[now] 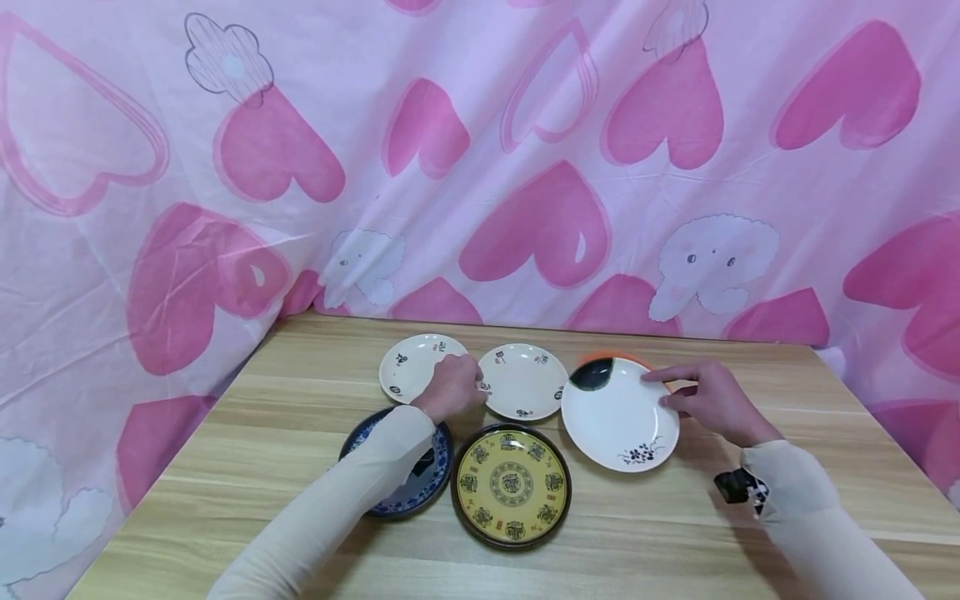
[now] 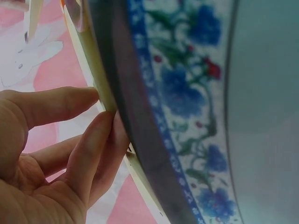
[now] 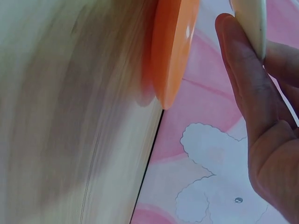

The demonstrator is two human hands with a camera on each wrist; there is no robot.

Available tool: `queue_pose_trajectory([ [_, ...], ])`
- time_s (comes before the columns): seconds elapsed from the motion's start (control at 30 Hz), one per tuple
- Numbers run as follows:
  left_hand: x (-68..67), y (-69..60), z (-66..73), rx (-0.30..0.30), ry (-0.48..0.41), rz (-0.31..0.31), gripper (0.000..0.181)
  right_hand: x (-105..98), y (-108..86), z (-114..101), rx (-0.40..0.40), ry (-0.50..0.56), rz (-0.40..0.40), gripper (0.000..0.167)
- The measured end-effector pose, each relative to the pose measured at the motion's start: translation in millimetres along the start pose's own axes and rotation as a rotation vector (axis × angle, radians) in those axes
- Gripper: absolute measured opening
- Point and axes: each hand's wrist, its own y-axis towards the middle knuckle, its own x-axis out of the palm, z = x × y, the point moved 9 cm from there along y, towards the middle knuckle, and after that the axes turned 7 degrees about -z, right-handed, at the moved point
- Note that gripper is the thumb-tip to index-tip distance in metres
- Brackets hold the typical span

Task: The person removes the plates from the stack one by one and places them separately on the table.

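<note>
My right hand (image 1: 717,402) pinches the right rim of a white plate (image 1: 618,417) with a black patch and dark floral print. In the right wrist view this white plate (image 3: 252,25) is held apart from an orange dish (image 3: 175,53), which the head view shows largely covered by it. My left hand (image 1: 453,389) reaches over the small white plate (image 1: 412,362) at back left, its fingertips by the left rim of the middle small white plate (image 1: 525,382). In the left wrist view its fingers (image 2: 84,151) are loosely bent, with no plate visible between them; whether they touch a rim is unclear.
A blue-patterned plate (image 1: 375,500) lies under my left forearm, partly hidden. Beside it is a yellow plate (image 1: 512,486) with a dark rim. All rest on a wooden table (image 1: 637,542) backed by a pink heart-print cloth (image 1: 525,233).
</note>
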Motion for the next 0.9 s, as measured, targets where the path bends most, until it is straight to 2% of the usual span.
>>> queue_pose_trajectory([
  [0.17, 1.9, 0.3, -1.6, -0.009, -0.006, -0.014, 0.016, -1.2, -5.1, 1.2, -0.007, -0.006, -0.019, 0.042],
  [0.37, 1.8, 0.0, -2.1, -0.021, -0.022, -0.016, 0.026, -1.8, -10.1, 3.1, -0.012, -0.005, -0.065, 0.04],
  [0.63, 0.8, 0.1, 0.1, -0.001, -0.014, -0.012, 0.014, 2.2, -17.2, 5.1, -0.047, 0.001, -0.134, 0.037],
  [0.8, 0.2, 0.0, 0.2, 0.006, -0.017, -0.011, 0.044, 5.8, -20.5, 7.8, -0.071, 0.016, -0.176, 0.037],
  [0.9, 0.6, -0.3, -0.5, 0.002, -0.025, -0.015, 0.047, 7.8, -21.8, 12.0, -0.065, 0.012, -0.196, 0.037],
])
